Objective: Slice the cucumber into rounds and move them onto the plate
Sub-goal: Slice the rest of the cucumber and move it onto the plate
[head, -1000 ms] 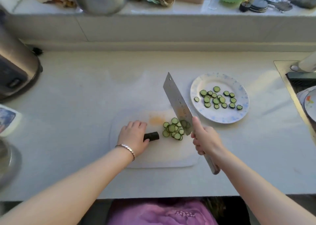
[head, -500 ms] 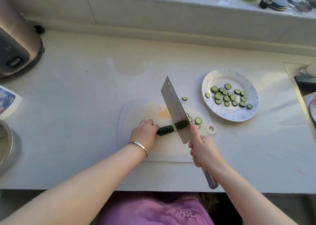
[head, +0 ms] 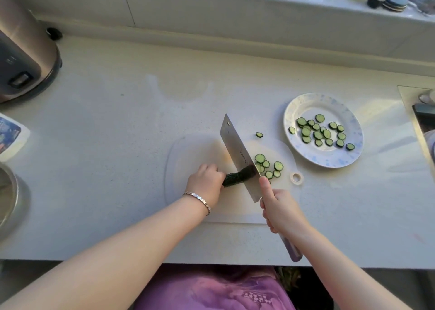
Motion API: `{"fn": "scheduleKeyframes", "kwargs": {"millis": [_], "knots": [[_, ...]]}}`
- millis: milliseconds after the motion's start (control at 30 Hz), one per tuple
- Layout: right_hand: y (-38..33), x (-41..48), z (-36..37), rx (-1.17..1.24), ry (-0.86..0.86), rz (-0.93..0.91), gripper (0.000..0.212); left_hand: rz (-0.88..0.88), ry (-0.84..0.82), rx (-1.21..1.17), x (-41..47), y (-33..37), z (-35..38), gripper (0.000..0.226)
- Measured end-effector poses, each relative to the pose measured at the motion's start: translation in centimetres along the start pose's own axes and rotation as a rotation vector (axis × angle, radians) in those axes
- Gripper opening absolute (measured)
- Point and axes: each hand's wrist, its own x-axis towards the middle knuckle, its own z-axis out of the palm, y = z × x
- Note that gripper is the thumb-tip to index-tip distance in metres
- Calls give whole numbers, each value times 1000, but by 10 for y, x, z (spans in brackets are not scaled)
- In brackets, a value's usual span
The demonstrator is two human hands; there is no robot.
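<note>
Fingers (head: 208,171) grip cucumber (head: 235,179), cleaver (head: 237,150); plate (head: 329,161) holds rounds (head: 318,135).

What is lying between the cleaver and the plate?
In the head view, a cluster of cut cucumber rounds lies on the cutting board right of the cleaver, with one stray round farther back, short of the plate.
</note>
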Motion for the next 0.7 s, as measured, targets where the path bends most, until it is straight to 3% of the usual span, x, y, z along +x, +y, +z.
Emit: {"fn": "scheduleKeyframes", "kwargs": {"millis": [133,300,700], "knots": [[12,5,15,55,32,-18,56,-7,-14,-2,3,-1,-2,26],[7,8,8,272,9,91,55,-4,-34,7,5,-2,-3,26],[0,-1,1,93,3,-58,55,-12,-32,17,5,1,-4,29]]}}
